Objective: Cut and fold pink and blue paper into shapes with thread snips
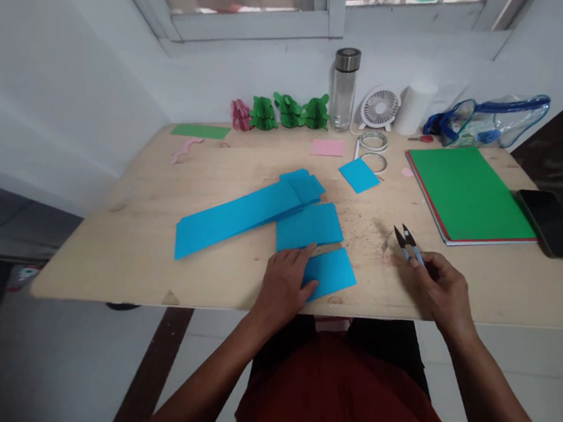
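Observation:
My left hand [286, 279] lies over the left part of a small blue paper piece [334, 271] at the table's front edge, its thumb spread from the fingers. Those fingertips touch the lower edge of another blue paper piece [310, 227] just behind. Long blue paper strips [241, 215] lie to the left, overlapping shorter blue pieces [308, 188]. In my right hand [442, 288] is a pair of thread snips [409, 243], held above the table with the blades pointing away and apart. A separate blue paper square [359, 175] rests farther back.
A green sheet stack [471, 197] and a phone [556, 224] lie at right. Along the wall stand paper figures [289, 111], a glass bottle [344, 90], a small fan [380, 107] and a clear pouch [494, 123]. Tape rolls [373, 141] lie before the fan.

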`<state>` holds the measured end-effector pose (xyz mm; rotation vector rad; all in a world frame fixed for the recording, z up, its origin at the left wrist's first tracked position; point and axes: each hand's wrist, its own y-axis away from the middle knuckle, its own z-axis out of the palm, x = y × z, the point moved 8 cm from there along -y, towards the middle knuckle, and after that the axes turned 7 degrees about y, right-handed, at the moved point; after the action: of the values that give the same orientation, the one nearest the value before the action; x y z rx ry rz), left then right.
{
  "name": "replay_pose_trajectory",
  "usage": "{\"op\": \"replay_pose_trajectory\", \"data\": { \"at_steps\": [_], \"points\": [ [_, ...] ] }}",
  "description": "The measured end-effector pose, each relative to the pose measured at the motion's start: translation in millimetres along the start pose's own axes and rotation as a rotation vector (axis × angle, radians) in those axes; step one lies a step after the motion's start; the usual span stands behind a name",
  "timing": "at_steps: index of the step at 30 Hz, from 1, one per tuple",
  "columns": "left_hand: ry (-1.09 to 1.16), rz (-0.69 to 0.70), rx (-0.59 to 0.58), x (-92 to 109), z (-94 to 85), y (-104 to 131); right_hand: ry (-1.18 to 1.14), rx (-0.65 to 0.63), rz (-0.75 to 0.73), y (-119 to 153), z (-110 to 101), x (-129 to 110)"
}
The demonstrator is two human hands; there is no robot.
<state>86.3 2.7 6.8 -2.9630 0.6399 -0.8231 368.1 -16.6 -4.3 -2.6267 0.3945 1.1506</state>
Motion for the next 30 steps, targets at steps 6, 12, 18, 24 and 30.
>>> {"op": "replay_pose_trajectory", "data": {
  "at_steps": [6,12,18,24,30],
  "points": [
    [0.231,-0.11,0.066,-1.8,-1.7,5.9,-0.29,-0.122,0.141,22.4,13.8,-3.7],
    [0.676,-0.314,0.233,-4.8,7.4,0.5,-0.434,-0.187,0.216,31.4,20.8,-18.1],
    [0.915,-0.411,0.129,16.2,47.2,-0.1,-0.417,-0.241,0.231,44.6,17.6,-27.9],
    [0.64,0.04,-0.263,35.9,22.0,-10.5,-0.4,-0.289,0.3,63.4,18.0,-21.7],
    [0.095,0.574,-0.336,53.8,17.6,-14.2,-0.414,-0.31,0.319,68.6,19.7,-18.8]
  ]
}}
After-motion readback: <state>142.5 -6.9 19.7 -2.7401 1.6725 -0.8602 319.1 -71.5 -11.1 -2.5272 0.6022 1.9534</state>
